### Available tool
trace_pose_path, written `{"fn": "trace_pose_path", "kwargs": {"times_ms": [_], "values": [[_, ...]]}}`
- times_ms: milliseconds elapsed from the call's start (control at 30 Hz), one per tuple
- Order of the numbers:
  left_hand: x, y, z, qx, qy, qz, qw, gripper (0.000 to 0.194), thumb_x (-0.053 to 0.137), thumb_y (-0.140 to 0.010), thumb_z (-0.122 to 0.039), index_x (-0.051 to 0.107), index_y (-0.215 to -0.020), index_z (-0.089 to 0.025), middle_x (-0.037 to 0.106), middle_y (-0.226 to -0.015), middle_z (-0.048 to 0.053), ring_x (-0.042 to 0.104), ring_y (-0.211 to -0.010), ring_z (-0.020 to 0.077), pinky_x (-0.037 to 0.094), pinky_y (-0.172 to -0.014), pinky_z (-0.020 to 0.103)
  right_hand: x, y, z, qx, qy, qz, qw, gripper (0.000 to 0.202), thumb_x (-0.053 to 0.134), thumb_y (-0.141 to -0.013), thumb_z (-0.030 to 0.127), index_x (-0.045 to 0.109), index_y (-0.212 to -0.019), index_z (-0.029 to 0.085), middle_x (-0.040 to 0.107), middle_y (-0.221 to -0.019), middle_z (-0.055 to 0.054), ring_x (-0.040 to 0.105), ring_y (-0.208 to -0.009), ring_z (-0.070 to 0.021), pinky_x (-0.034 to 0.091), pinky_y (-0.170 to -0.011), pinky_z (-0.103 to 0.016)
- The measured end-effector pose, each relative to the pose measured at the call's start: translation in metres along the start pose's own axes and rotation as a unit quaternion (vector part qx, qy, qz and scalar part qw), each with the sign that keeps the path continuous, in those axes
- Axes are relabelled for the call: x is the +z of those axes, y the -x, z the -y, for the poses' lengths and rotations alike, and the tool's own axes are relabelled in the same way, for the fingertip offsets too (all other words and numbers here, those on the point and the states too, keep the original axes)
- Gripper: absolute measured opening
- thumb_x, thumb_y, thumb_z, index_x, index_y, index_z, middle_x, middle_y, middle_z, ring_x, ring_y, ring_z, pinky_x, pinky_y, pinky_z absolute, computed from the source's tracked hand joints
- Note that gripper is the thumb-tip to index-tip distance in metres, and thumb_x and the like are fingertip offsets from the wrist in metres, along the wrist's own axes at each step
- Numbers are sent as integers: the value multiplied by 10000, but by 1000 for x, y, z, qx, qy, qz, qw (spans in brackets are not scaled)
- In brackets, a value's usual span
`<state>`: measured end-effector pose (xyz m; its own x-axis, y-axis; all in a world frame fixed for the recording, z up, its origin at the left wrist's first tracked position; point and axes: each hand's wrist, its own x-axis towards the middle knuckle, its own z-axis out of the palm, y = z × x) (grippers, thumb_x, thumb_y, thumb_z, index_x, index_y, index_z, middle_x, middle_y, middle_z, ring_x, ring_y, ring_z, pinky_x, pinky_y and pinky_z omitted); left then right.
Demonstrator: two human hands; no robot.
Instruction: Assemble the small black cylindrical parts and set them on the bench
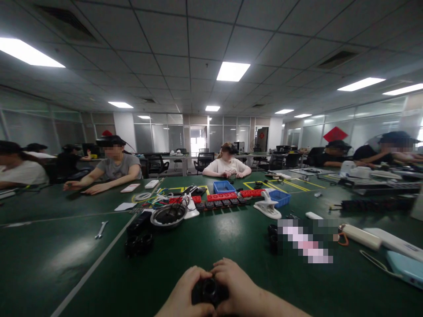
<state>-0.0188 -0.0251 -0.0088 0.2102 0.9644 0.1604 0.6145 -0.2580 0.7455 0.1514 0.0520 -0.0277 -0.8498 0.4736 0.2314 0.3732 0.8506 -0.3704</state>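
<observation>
1. Ceiling [158, 26]: gridded tiles, with bright light panels [233, 71] and dark vents [340, 59].
2. Rear: glass partitions [168, 136] between white pillars [123, 132]; bright doorway [198, 138] near the centre.
3. Right: further glass partitions, red diamond ornament [335, 133].
4. Furniture: black chairs [156, 164]; green table [109, 273] in the foreground, reflecting light.

Green tabletop [228, 246]; red strips [185, 199]; blue bins [224, 187]; yellow-striped markings [297, 186].

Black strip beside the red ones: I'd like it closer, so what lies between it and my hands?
In the head view, only bare green tabletop lies between.
</observation>
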Motion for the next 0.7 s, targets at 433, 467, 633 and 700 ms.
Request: {"fn": "trace_pose_path", "kwargs": {"times_ms": [433, 467, 633, 700], "values": [[-4, -6, -6, 6, 11, 29, 999, 344, 675, -622, -315, 554, -926, -209, 538, -915, 11, 494, -868, 196, 379, -777, 287, -12, 6, -6, -21, -113, 60, 992, 498, 635, -641, 396, 545, -1099, 225, 458, -1221, -78, 357, -1143, -261, 246, -961, -407], [-4, -6, -6, 8, 11, 29, 999, 340, 673, -628, -343, 559, -920, -210, 541, -910, 10, 498, -862, 195, 380, -775, 285, -10, 5, -10, -25, -112, 51, 992, 455, 634, -640, 405, 576, -1054, 225, 476, -1206, -71, 373, -1129, -258, 269, -945, -391], [-1, -3, -10, -21, -15, -18, 1000, 333, 684, -616, -362, 569, -883, -201, 560, -882, 17, 516, -846, 207, 387, -761, 288, 14, -6, -14, 19, -15, -22, 999, 452, 652, -560, 504, 623, -867, 174, 590, -944, -70, 509, -881, -226, 372, -804, -337], [0, -1, -12, -34, -31, -43, 998, 321, 693, -601, -342, 572, -860, -196, 566, -869, 21, 518, -846, 215, 388, -763, 297, 20, -10, -9, 67, 62, -36, 995, 460, 641, -543, 534, 613, -791, 148, 589, -863, -86, 504, -833, -240, 372, -789, -360]]}}
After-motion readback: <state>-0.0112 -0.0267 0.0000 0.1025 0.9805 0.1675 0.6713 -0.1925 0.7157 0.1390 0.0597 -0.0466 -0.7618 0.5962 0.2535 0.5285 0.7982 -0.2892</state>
